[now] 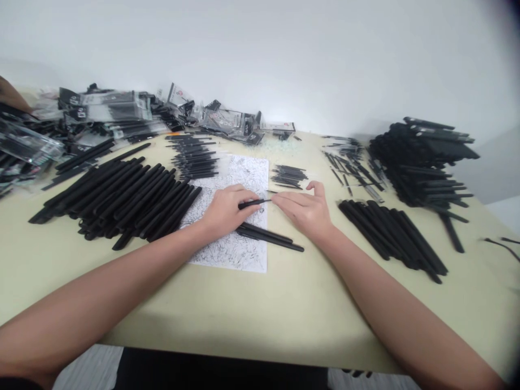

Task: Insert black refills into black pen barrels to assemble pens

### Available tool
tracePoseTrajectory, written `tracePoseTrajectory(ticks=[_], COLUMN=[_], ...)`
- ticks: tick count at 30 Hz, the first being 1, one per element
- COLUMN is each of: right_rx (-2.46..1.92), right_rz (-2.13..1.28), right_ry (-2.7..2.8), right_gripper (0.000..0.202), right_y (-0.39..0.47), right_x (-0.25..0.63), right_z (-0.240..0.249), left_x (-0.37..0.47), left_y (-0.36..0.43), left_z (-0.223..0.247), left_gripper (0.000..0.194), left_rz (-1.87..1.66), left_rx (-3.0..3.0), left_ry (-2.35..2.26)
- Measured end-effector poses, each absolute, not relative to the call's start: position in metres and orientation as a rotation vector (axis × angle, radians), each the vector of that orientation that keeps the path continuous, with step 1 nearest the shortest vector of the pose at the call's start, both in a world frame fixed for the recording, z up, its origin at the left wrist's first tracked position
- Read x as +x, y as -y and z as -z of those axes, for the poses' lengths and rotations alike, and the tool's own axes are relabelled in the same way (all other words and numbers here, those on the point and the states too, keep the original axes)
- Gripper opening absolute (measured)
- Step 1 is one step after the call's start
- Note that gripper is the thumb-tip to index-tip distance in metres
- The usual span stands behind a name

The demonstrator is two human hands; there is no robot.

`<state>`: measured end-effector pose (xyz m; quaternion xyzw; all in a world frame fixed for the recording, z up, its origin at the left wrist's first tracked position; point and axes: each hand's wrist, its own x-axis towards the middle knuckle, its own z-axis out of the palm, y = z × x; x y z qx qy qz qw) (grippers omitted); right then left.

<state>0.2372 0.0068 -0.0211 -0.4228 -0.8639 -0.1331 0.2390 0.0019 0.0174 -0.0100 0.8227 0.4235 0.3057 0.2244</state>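
My left hand [226, 210] grips a black pen barrel [251, 203] over a white sheet covered in scribbles [239, 252]. My right hand [305, 210] pinches the thin refill [268, 200] at the barrel's right end, fingers together. Two or three finished black pens [271, 237] lie on the sheet just below both hands. A small bunch of thin refills [288, 176] rests beyond my right hand.
A wide row of black pen barrels [122, 197] lies left, another row [392, 233] right, a tall stack [422, 160] far right. Loose small parts [349, 165] sit behind. Clear packaged pens [101, 114] pile at the back left. A person's elbow [10, 96] shows at the left edge.
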Motion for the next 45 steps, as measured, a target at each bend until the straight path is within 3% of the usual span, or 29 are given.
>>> tracePoseTrajectory(ticks=[8,11,17,31,45], right_rx=[-1.333,-1.592,-1.898,-1.898,-1.773], right_rz=[0.453,0.352,0.142,0.004,0.128], right_ry=[2.018,1.832,1.855,1.839,1.898], right_gripper=[0.035,0.040,0.029,0.020,0.022], right_y=[-0.003,-0.007,-0.011,-0.012,-0.010], right_x=[0.231,0.230,0.229,0.231,0.229], right_z=[0.015,0.017,0.021,0.016,0.017], left_x=[0.004,0.005,0.005,0.005,0.005], left_y=[-0.019,-0.019,-0.018,-0.019,-0.018], left_z=[0.008,0.006,0.005,0.010,0.010], left_gripper=[0.015,0.011,0.008,0.014,0.016], left_rz=[-1.024,-1.087,-1.080,-1.038,-1.018], left_rx=[1.957,1.847,1.862,1.884,1.859], left_ry=[-1.373,-1.391,-1.332,-1.289,-1.275])
